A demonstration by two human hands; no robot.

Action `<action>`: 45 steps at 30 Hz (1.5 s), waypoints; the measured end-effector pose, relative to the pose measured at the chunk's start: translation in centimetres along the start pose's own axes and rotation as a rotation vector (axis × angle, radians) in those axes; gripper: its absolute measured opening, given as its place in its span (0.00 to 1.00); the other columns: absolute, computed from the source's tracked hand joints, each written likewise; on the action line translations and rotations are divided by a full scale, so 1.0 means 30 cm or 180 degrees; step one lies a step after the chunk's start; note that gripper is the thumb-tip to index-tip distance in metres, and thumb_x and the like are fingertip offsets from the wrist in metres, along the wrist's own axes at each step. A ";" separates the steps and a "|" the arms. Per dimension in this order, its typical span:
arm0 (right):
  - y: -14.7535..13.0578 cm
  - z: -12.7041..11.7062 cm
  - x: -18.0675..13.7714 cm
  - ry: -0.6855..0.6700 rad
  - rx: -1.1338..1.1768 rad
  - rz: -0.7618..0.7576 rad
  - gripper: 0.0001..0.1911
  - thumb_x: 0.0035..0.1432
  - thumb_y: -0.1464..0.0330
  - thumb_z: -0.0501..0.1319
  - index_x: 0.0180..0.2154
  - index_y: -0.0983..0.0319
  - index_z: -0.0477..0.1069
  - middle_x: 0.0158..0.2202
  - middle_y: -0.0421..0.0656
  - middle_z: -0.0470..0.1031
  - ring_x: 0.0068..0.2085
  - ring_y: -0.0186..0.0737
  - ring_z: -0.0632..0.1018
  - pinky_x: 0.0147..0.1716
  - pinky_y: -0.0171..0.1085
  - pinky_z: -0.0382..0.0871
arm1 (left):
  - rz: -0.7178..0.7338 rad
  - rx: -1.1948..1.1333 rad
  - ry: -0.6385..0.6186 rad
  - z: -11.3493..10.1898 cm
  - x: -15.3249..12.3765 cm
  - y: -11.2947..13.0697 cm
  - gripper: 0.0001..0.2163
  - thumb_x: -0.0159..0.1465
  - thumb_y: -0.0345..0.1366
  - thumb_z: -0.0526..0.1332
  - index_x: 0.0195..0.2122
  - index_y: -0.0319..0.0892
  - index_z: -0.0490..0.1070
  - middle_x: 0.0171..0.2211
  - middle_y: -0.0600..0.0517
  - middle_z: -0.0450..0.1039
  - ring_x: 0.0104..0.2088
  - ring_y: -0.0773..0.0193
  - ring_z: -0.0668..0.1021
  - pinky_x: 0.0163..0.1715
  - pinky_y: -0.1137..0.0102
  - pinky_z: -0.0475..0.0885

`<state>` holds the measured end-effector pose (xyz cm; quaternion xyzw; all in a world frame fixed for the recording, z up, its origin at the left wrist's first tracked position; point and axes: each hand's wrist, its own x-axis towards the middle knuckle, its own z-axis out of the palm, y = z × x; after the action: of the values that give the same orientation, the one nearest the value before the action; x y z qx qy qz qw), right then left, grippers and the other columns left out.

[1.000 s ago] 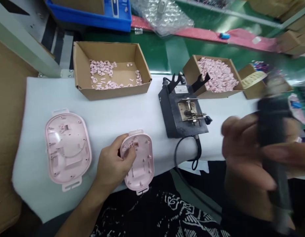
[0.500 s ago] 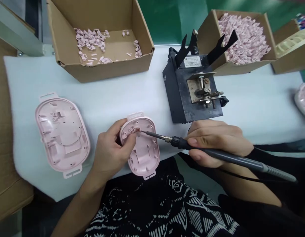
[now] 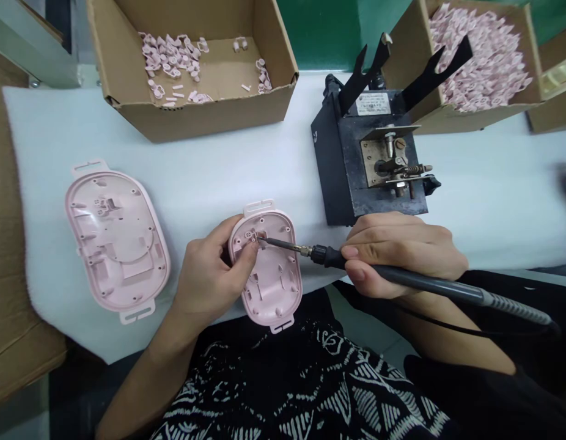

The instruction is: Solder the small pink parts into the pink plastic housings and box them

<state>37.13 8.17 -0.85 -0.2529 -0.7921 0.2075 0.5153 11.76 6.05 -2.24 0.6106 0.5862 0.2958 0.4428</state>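
A pink plastic housing half, oval with a slotted tab at each end, is gripped at its left edge by my left hand. The thumb presses inside, close to a small fitting near the upper end. My right hand is closed round the grey handle of a soldering iron, held like a pen. Its tip points left and meets the small fitting beside my left thumb; whether it touches plastic or metal there is too small to tell. A larger pink housing half lies inside-up on the white cloth to the left.
Behind my right hand stands a black soldering stand with upright forked arms. A cardboard box with small pink parts sits at the back left; another box, heaped with pink pieces, is at the back right. White cloth covers the table.
The iron's tip has moved slightly further in over the fitting by my left thumb. The whole view has shifted a little; both hands keep their holds.
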 end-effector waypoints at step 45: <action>-0.004 0.014 -0.010 0.0099 -0.0111 0.0151 0.08 0.54 0.78 0.66 0.29 0.60 0.74 0.22 0.37 0.76 0.19 0.32 0.74 0.15 0.33 0.68 | 0.0104 0.0093 -0.0019 0.004 0.000 0.010 0.13 0.65 0.37 0.65 0.51 0.47 0.78 0.34 0.55 0.82 0.29 0.64 0.80 0.25 0.69 0.73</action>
<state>36.83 7.87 -1.15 -0.2837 -0.7812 0.2019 0.5181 12.02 6.06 -2.02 0.6274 0.5790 0.2926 0.4307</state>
